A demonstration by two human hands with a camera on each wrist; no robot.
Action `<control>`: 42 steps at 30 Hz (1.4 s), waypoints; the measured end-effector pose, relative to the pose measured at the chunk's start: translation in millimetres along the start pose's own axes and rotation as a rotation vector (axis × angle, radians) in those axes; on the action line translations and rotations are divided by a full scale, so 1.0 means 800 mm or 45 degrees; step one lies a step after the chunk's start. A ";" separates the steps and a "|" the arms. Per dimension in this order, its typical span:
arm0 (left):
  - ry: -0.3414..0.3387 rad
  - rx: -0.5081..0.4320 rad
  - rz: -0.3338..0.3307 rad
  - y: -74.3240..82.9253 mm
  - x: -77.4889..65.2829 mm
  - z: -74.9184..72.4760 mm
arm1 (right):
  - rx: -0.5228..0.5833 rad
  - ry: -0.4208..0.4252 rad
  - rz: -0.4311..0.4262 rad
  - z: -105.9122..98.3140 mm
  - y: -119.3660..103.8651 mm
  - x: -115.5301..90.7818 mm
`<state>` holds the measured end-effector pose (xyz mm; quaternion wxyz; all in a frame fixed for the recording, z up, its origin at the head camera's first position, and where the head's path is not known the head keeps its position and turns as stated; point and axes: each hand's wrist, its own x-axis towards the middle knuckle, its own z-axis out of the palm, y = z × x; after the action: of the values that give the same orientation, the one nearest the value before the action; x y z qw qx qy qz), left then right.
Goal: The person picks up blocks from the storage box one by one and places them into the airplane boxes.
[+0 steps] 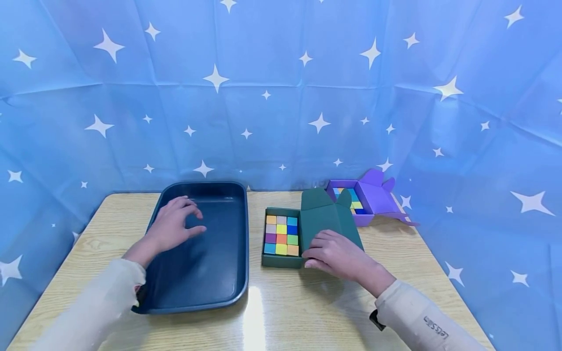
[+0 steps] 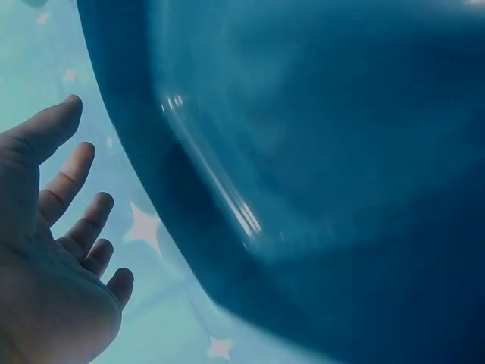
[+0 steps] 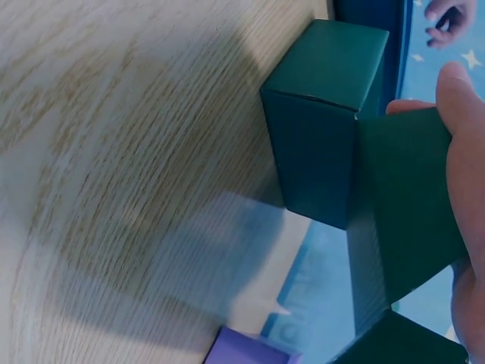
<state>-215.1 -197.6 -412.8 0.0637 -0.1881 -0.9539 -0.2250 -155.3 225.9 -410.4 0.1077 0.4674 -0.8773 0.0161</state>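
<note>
A dark blue tray [image 1: 199, 287] lies on the left of the table, with my left hand [image 1: 173, 224] hovering over its left part. The fingers of that hand are spread and relaxed, holding nothing; the left wrist view shows the hand [image 2: 61, 258] apart from the tray's wall [image 2: 174, 167]. A green box [image 1: 281, 262] stands right of the tray, its lid [image 1: 322, 214] folded out to the right. Several coloured cubes [image 1: 281, 229] fill the box in rows. My right hand [image 1: 335, 256] pinches the lid's near edge, thumb [image 3: 458, 98] on one side and fingers partly hidden behind.
Behind the green box, at the back right, a purple box [image 1: 363, 219] with coloured cubes stands with its lid [image 1: 382, 197] open. The wooden table [image 1: 281, 312] meets a blue star-patterned cloth [image 1: 263, 112] at the back and sides.
</note>
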 end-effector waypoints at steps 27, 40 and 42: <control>0.089 0.165 -0.210 -0.101 -0.089 -0.019 | -0.247 0.180 0.238 0.031 -0.083 0.054; 0.065 0.191 -0.251 -0.098 -0.091 -0.005 | -0.303 -0.057 0.543 0.078 -0.102 0.105; 0.058 0.189 -0.260 -0.098 -0.092 -0.004 | -0.292 -0.070 0.574 0.082 -0.100 0.109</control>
<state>-177.8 -288.2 -456.6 0.0758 -0.0795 -0.9804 -0.1633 -147.7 100.8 -462.1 0.1298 0.2448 -0.9581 -0.0727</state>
